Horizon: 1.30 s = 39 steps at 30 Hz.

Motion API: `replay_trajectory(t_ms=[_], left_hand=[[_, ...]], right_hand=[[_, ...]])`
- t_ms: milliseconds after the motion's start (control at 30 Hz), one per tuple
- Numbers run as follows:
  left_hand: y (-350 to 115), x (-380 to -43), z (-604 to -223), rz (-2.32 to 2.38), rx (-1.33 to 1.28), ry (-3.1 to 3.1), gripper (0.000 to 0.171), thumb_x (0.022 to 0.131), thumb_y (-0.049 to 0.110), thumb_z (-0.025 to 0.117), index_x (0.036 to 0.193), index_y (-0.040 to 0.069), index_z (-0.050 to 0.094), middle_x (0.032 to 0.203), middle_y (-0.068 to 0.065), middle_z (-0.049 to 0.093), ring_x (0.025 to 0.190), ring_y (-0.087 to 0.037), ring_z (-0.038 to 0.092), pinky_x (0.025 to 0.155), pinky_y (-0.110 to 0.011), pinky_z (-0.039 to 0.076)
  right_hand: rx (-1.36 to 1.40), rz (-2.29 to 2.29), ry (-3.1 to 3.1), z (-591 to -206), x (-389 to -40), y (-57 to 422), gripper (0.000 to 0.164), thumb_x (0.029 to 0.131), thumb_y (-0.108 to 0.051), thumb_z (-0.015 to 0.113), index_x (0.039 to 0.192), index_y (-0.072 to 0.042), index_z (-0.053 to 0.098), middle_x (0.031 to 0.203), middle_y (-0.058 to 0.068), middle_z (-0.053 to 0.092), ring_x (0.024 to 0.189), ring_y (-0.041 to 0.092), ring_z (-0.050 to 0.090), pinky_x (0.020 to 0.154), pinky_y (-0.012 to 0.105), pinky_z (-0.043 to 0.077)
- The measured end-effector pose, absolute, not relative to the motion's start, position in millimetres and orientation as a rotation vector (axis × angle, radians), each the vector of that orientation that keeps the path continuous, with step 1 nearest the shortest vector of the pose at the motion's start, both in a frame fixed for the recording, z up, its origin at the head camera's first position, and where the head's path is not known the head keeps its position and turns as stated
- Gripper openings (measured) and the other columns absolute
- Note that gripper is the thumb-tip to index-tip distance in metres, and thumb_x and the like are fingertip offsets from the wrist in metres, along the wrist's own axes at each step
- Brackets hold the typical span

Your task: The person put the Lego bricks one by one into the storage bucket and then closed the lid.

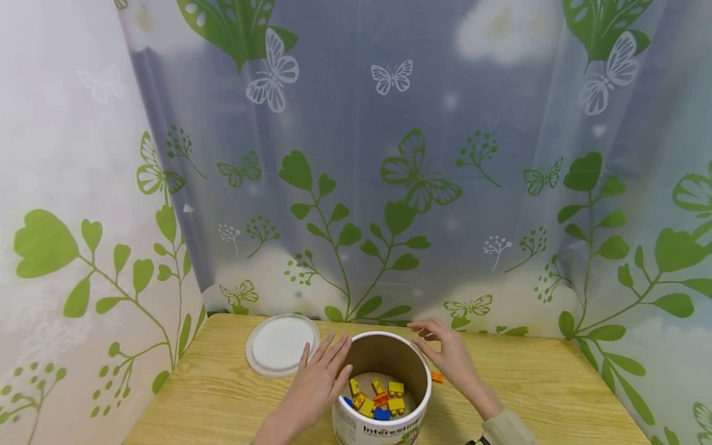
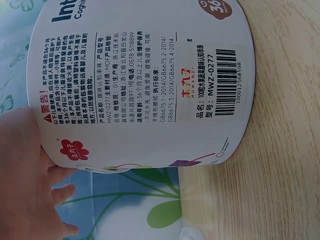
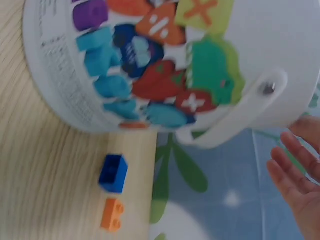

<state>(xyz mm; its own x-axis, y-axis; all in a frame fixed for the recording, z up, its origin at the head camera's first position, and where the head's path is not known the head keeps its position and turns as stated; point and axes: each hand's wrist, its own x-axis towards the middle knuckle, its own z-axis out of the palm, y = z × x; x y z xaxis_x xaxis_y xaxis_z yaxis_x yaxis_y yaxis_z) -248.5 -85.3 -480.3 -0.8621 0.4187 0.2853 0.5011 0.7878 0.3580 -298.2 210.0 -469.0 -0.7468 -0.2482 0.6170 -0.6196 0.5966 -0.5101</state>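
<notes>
A white round bucket with printed pictures and lettering stands upright on the table. Inside, on its bottom, lie several toy building bricks: yellow, blue and orange. My left hand is at the left rim with fingers extended, and the left wrist view shows it against the bucket's upper edge. By the right rim my right hand has loosely bent fingers and holds nothing. In the right wrist view, a blue brick and an orange brick lie on the table beside the bucket.
A round white lid lies flat on the wooden table, left of the bucket. The bucket's white handle hangs against its side. A curtain with leaves and butterflies stands behind the table's far edge.
</notes>
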Motion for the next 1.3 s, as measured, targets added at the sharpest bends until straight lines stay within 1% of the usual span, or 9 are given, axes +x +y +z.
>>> replay_trajectory(t_ms=[200, 333, 467, 567, 700, 833, 967, 1100, 1300], left_hand=[[-85, -247, -481, -0.638, -0.720, -2.768, 0.058, 0.111, 0.046, 0.031, 0.158, 0.012, 0.038, 0.163, -0.003, 0.035, 0.154, -0.030, 0.023, 0.119, -0.068, 0.013], [-84, -247, -480, -0.636, -0.719, -2.761, 0.058, 0.111, 0.045, 0.032, 0.158, 0.012, 0.039, 0.163, -0.004, 0.036, 0.153, -0.030, 0.024, 0.118, -0.068, 0.014], [-85, -246, -480, -0.636, -0.723, -2.761, 0.058, 0.111, 0.045, 0.032, 0.157, 0.012, 0.039, 0.163, -0.004, 0.036, 0.153, -0.031, 0.024, 0.118, -0.069, 0.014], [-85, -246, -480, -0.636, -0.725, -2.766, 0.058, 0.111, 0.045, 0.032, 0.158, 0.012, 0.039, 0.163, -0.004, 0.036, 0.153, -0.031, 0.024, 0.118, -0.069, 0.014], [-85, -247, -480, -0.630, -0.725, -2.771, 0.059, 0.111, 0.046, 0.030, 0.158, 0.012, 0.038, 0.163, -0.004, 0.035, 0.153, -0.031, 0.024, 0.118, -0.069, 0.014], [-85, -247, -480, -0.631, -0.727, -2.768, 0.059, 0.111, 0.046, 0.031, 0.158, 0.012, 0.038, 0.163, -0.004, 0.035, 0.153, -0.031, 0.023, 0.118, -0.069, 0.014], [-85, -248, -482, -0.628, -0.722, -2.764, 0.057, 0.111, 0.044, 0.032, 0.158, 0.013, 0.038, 0.163, -0.003, 0.036, 0.153, -0.030, 0.024, 0.118, -0.069, 0.014], [-85, -248, -483, -0.627, -0.722, -2.760, 0.057, 0.111, 0.044, 0.033, 0.158, 0.013, 0.037, 0.163, -0.003, 0.035, 0.154, -0.030, 0.023, 0.118, -0.068, 0.014], [-85, -248, -483, -0.636, -0.725, -2.752, 0.055, 0.111, 0.040, 0.036, 0.158, 0.012, 0.038, 0.163, -0.004, 0.036, 0.153, -0.031, 0.024, 0.119, -0.068, 0.013]], right_hand=[[0.585, 0.975, -2.381, -483, -302, 228, 0.026, 0.087, 0.001, 0.077, 0.112, -0.007, 0.073, 0.103, 0.004, 0.072, 0.086, 0.019, 0.070, 0.076, 0.039, 0.061], [0.554, 0.965, -2.438, -497, -305, 238, 0.028, 0.085, 0.001, 0.079, 0.111, -0.006, 0.073, 0.100, 0.006, 0.072, 0.085, 0.024, 0.070, 0.074, 0.040, 0.061], [0.551, 0.948, -2.524, -513, -309, 246, 0.030, 0.083, 0.002, 0.079, 0.111, -0.005, 0.073, 0.103, 0.008, 0.071, 0.086, 0.028, 0.069, 0.074, 0.038, 0.061], [0.549, 0.900, -2.609, -524, -311, 250, 0.028, 0.083, 0.002, 0.079, 0.110, -0.004, 0.073, 0.104, 0.009, 0.070, 0.087, 0.027, 0.068, 0.075, 0.036, 0.060], [0.585, 0.843, -2.678, -533, -310, 254, 0.026, 0.081, 0.004, 0.079, 0.106, -0.002, 0.073, 0.101, 0.011, 0.070, 0.086, 0.029, 0.067, 0.073, 0.035, 0.059], [0.662, 0.815, -2.682, -540, -309, 257, 0.022, 0.078, 0.005, 0.081, 0.098, -0.001, 0.074, 0.094, 0.011, 0.069, 0.080, 0.030, 0.068, 0.069, 0.032, 0.059], [0.713, 0.756, -2.704, -547, -311, 259, 0.020, 0.076, 0.003, 0.083, 0.094, -0.002, 0.075, 0.088, 0.008, 0.068, 0.075, 0.024, 0.067, 0.066, 0.028, 0.057], [0.722, 0.714, -2.744, -553, -312, 262, 0.019, 0.076, 0.002, 0.084, 0.091, -0.005, 0.075, 0.084, 0.003, 0.066, 0.071, 0.016, 0.063, 0.062, 0.026, 0.052], [0.718, 0.734, -2.740, -556, -310, 263, 0.020, 0.075, 0.005, 0.083, 0.090, -0.006, 0.075, 0.081, 0.000, 0.064, 0.068, 0.012, 0.060, 0.059, 0.024, 0.050]])
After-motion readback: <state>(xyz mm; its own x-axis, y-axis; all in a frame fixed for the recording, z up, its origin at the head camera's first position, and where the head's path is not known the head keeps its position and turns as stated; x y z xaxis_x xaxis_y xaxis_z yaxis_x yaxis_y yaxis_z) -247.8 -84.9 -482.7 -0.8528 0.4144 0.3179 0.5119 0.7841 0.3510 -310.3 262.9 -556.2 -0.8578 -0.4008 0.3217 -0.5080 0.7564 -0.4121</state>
